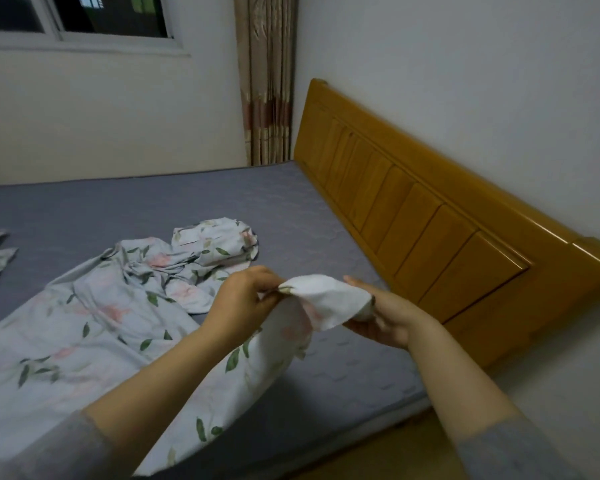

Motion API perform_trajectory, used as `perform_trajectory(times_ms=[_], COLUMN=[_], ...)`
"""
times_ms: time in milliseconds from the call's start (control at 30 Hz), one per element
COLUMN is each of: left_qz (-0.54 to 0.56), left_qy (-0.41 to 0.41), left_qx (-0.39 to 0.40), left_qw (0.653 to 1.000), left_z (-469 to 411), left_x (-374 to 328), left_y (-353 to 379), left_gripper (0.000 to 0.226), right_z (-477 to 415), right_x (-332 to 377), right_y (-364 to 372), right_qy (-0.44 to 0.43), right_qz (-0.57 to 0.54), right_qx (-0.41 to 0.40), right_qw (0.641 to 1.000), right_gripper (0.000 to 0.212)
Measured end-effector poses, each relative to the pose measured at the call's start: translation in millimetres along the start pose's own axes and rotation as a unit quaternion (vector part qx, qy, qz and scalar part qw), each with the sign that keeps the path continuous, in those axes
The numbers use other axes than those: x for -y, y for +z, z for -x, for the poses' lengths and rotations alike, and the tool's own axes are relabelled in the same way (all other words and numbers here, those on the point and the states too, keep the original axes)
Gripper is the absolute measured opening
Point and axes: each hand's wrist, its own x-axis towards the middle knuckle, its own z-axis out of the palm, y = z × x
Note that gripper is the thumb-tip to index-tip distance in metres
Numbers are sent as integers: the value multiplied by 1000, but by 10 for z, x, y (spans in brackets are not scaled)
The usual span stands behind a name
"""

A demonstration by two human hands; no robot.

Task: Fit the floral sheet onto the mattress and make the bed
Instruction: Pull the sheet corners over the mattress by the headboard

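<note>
Above the mattress, fingers of left hand and right hand pinch the floral sheet.

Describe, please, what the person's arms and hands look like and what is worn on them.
The left hand and the right hand are bare, with no gloves, rings or watch to be seen. A grey left sleeve and a grey right sleeve begin only near the elbows, at the picture's lower edge. Both sleeves are blurred, so no weave or marking can be told.

Head view looks down, close over mattress; faces headboard.
</note>
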Motion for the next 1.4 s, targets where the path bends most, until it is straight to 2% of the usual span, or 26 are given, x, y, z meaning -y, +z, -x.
perform_trajectory(times_ms=[67, 133, 200, 267, 333, 433, 500, 600, 767, 867, 967, 1067, 1167, 1267, 1333, 1400], left_qz=[-15, -21, -42, -34, 7, 15, 34, 93, 223, 224, 175, 65, -9, -15, 6, 2], left_qy=[-5, -29, -85, -152, -177, -145, -112, -73, -106, -96, -70, 2, 30, -12, -26, 4], left_qx=[29, 92, 179, 233, 216, 130, 106, 171, 383, 446, 421, 385, 411, 451, 459, 433], left_qw=[999, 995, 979, 960, 960, 981, 987, 978, 890, 861, 887, 920, 911, 893, 888, 901], left_z=[101, 188, 230, 227, 180, 35, -118, -399, -732, -783, -839, -894, -886, -840, -849, -886], left_x=[37, 78, 110, 144, 148, 55, -95, -396, -886, -1105, -1184, -1186, -1138, -1156, -1242, -1323], left_y=[-52, -88, -131, -171, -184, -104, 6, 239, 730, 971, 1110, 1207, 1300, 1400, 1457, 1462], left_gripper=[9, 10, 23, 34, 28, 18, 21, 33, 47, 25, 8, 9, 16, 11, 21, 18], right_z=[-66, -109, -83, 9, 104, 290, 441, 704, 1074, 1233, 1336, 1366, 1365, 1352, 1317, 1283], right_x=[-2, 27, 87, 151, 217, 332, 396, 460, 438, 353, 220, 78, -50, -202, -325, -433], right_y=[86, 130, 158, 167, 131, -1, -132, -340, -707, -999, -1260, -1497, -1799, -2056, -2167, -2188], right_qy=[-29, -99, -182, -251, -302, -336, -343, -347, -343, -333, -310, -299, -303, -296, -263, -209], right_qz=[70, 111, 164, 239, 302, 354, 373, 378, 369, 352, 327, 298, 261, 246, 267, 288], right_qx=[-27, -48, -63, -62, -48, -27, -30, -47, -88, -113, -133, -166, -276, -388, -407, -386], right_qw=[997, 988, 968, 936, 903, 872, 862, 857, 859, 867, 883, 891, 874, 838, 833, 851], right_gripper=[30, 30, 26, 22, 26, 39, 43, 42, 36, 36, 33, 28, 26, 25, 26, 28])
